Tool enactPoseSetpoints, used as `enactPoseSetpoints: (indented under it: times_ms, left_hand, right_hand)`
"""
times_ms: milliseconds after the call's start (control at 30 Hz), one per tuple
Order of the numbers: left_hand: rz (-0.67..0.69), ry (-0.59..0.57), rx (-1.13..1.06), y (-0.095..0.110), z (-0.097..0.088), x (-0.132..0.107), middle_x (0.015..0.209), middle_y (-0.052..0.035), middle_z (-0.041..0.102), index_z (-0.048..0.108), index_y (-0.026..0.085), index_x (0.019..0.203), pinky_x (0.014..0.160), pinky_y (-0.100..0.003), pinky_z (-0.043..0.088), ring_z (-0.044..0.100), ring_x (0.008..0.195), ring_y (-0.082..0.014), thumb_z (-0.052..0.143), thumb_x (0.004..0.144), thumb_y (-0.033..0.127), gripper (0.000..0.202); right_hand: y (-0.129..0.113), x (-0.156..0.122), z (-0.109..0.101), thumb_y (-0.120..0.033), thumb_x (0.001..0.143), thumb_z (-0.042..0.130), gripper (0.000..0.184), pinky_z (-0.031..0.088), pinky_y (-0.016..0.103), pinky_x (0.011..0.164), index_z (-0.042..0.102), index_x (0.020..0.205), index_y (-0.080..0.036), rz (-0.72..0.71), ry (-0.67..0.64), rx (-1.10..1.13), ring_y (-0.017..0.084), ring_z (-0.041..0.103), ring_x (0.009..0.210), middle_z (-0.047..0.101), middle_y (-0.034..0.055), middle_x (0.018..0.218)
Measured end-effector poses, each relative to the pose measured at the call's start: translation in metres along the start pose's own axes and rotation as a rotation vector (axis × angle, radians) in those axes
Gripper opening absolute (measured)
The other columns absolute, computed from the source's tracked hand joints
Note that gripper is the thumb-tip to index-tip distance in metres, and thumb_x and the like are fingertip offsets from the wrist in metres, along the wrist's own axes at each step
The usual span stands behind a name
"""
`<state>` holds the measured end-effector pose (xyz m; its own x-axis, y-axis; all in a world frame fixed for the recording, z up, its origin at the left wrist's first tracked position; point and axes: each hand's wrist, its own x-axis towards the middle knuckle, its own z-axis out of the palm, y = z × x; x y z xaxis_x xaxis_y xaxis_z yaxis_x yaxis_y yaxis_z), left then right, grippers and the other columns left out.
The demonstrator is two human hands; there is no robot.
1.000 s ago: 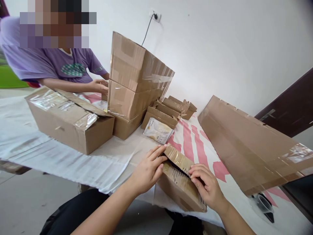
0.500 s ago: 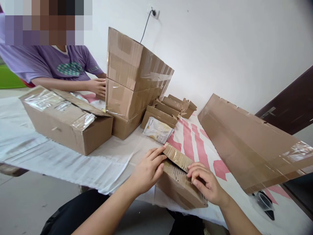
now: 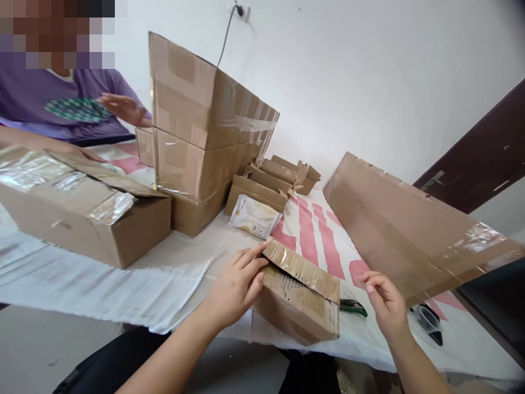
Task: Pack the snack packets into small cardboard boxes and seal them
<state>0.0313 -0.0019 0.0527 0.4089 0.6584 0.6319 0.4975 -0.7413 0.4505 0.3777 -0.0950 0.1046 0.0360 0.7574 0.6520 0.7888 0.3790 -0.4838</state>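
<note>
A small cardboard box (image 3: 293, 306) lies in front of me at the table's near edge, its ribbed, taped flap (image 3: 303, 267) slightly raised over a dark gap. My left hand (image 3: 240, 284) grips the box at its left end, with fingertips at the flap and the gap. To the right of the box, my right hand (image 3: 385, 303) hovers apart from it, fingers loosely bent and the thumb apart, with nothing seen in it. Between that hand and the box lies a green utility knife (image 3: 353, 307), partly hidden behind the box's right end.
A taped carton (image 3: 139, 235) stands at left beside tall stacked cartons (image 3: 184, 164). A white packet (image 3: 254, 216) leans on opened small boxes (image 3: 262, 189). At right are a large cardboard sheet (image 3: 410, 230) and a clear cup (image 3: 429, 318). Across the table sits a person in purple (image 3: 82, 109).
My right hand has let go of the box and moved right, uncovering the knife. My left hand stays on the box. The other person's hand has lifted away from the stacked cartons.
</note>
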Motion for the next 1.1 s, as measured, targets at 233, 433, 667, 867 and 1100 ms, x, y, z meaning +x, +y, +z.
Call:
enactPoseSetpoints:
  times_ms: [233, 433, 667, 867, 1100]
  left_hand:
    - [-0.082, 0.086, 0.079, 0.003, 0.01, -0.002, 0.139, -0.017, 0.047, 0.06, 0.016, 0.113, 0.098, -0.052, 0.049, 0.054, 0.121, -0.0325, 0.037, 0.098, 0.035, 0.033]
    - [-0.134, 0.064, 0.034, 0.003, 0.013, -0.003, 0.139, -0.016, 0.047, 0.06, 0.016, 0.114, 0.1, -0.051, 0.048, 0.055, 0.121, -0.0313, 0.035, 0.099, 0.041, 0.038]
    - [-0.129, 0.062, 0.045, 0.002, 0.011, -0.004, 0.136, -0.0167, 0.049, 0.062, 0.016, 0.111, 0.1, -0.054, 0.047, 0.053, 0.122, -0.0347, 0.036, 0.098, 0.042, 0.039]
    - [-0.155, 0.032, -0.015, 0.004, 0.009, -0.005, 0.13, -0.0137, 0.054, 0.061, 0.018, 0.112, 0.1, -0.052, 0.048, 0.055, 0.12, -0.0317, 0.038, 0.098, 0.04, 0.034]
    - [-0.136, 0.029, -0.123, 0.006, 0.003, -0.005, 0.126, -0.0119, 0.057, 0.047, 0.018, 0.126, 0.099, -0.042, 0.05, 0.057, 0.118, -0.0248, 0.045, 0.097, 0.031, 0.032]
  right_hand:
    - [0.051, -0.081, -0.038, -0.015, 0.077, 0.046, 0.012, 0.045, 0.032, 0.077, 0.054, 0.071, -0.022, 0.347, -0.71, -0.556, 0.02, 0.059, 0.081, 0.061, 0.0044, 0.079]
    - [0.05, -0.107, -0.041, -0.016, 0.068, 0.059, 0.013, 0.045, 0.03, 0.078, 0.06, 0.079, -0.022, 0.45, -0.784, -0.541, 0.02, 0.06, 0.086, 0.064, 0.0037, 0.089]
    - [0.04, -0.08, -0.038, -0.015, 0.078, 0.049, 0.015, 0.046, 0.036, 0.085, 0.056, 0.09, -0.021, 0.39, -0.632, -0.53, 0.022, 0.06, 0.093, 0.063, 0.0063, 0.096]
    - [-0.018, -0.053, 0.0, -0.017, 0.091, 0.048, 0.017, 0.049, 0.036, 0.083, 0.054, 0.106, -0.022, -0.087, -0.179, -0.284, 0.021, 0.061, 0.095, 0.063, 0.0067, 0.098]
    - [-0.082, -0.01, 0.044, -0.037, 0.096, 0.05, 0.038, 0.052, 0.041, 0.095, 0.051, 0.129, -0.018, -0.286, -0.547, -0.323, 0.025, 0.059, 0.116, 0.064, 0.0125, 0.125]
